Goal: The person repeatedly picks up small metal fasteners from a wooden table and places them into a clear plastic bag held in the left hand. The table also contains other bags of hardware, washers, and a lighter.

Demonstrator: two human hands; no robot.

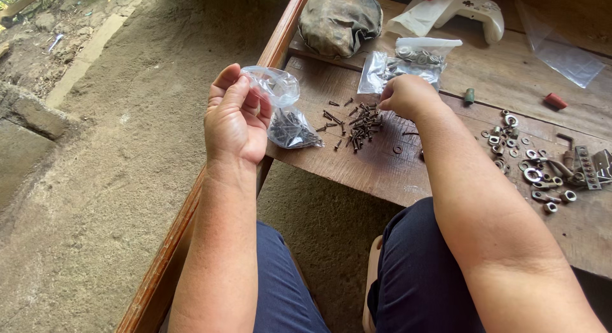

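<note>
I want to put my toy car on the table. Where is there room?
Bare wood lies between the screw pile and the washers, partly under the right hand and its arm. More lies behind, between the game controller and the red cap. It is crowded at the screws, by the bag in the left hand, and among the washers.

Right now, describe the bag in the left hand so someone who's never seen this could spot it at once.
Start at the wooden table and go to its near left corner, where the left hand is raised. It pinches a small clear bag hanging open. Unlike the clear bags lying flat farther back, this one is held up and has dark screws in its bottom.
</note>
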